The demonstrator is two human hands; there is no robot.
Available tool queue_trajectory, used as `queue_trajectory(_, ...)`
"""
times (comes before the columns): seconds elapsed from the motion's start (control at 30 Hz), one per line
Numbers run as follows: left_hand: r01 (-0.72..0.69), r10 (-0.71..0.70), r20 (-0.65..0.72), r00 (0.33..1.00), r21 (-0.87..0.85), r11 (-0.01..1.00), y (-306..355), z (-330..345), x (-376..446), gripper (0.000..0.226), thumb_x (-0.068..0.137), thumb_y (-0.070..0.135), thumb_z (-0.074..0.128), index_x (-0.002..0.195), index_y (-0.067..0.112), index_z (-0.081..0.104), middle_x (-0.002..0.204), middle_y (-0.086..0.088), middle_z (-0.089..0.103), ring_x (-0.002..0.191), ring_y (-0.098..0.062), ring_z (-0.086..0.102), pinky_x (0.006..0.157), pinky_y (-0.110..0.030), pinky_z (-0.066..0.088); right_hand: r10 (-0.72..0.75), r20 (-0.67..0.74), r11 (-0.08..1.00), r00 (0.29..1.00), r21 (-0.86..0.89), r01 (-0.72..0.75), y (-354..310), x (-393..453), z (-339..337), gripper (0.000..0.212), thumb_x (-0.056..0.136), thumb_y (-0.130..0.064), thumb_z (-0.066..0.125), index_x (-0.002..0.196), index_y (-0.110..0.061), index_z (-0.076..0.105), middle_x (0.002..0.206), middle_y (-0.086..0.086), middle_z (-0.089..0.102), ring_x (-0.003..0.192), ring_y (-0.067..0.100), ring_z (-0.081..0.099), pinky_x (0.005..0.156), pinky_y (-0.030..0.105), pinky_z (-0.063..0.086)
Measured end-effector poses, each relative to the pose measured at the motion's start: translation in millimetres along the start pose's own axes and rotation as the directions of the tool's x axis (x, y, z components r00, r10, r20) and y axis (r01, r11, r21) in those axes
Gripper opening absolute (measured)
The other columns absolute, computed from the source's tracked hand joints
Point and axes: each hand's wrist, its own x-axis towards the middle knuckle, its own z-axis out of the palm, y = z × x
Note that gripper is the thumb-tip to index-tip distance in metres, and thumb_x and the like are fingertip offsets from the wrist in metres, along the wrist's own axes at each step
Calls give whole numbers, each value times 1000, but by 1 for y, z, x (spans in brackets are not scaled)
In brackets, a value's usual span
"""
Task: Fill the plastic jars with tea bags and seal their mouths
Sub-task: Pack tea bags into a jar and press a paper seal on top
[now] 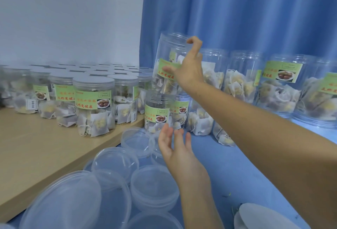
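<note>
My right hand grips a clear plastic jar with a green label and lifts it, tilted, above the other jars. It has no lid and tea bags lie in its lower half. My left hand is open below it, fingers spread, just in front of another open, labelled jar that stands on the blue surface with tea bags inside. Several loose clear lids lie in the near foreground to the left of my left hand.
Several lidded, filled jars stand on a wooden board at the left. A row of open filled jars lines the blue curtain at the right. A stack of white discs sits at the bottom right.
</note>
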Motion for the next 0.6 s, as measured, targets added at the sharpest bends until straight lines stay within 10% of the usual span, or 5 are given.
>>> queue_trajectory(0.17,131,-130,12,991,-59,990,4,3,-3,36,96,10,49,131,14,49,131,-9,55,96,-9,64,83,-27,51,-157,-90,986,984,45,161,11,-30,-50,76,70,-15,81,116,-29,23,120,-6,30,92,2,41,72,2,33)
queue_trajectory(0.33,187,-185,66,980,-21,982,10,19,-12,33,89,2,59,109,28,55,127,-2,55,86,-1,59,77,-19,45,-139,-4,989,990,-48,139,41,-81,-115,83,68,-22,84,112,-35,16,114,-12,30,106,11,40,88,20,38)
queue_trajectory(0.53,-89,-67,439,896,325,941,-22,39,-34,97,66,-5,78,132,41,25,130,7,40,110,-8,48,61,-4,45,-72,147,996,986,-43,79,78,-142,-185,80,64,-22,86,109,-42,24,119,-10,37,106,27,54,86,46,50)
queue_trajectory(0.6,-154,-114,560,821,410,899,-34,45,-48,118,53,4,88,138,43,16,132,10,37,122,-9,42,80,-8,47,-97,162,993,982,-53,106,90,-157,-203,81,62,-20,87,109,-45,26,118,-17,34,109,25,52,88,47,50)
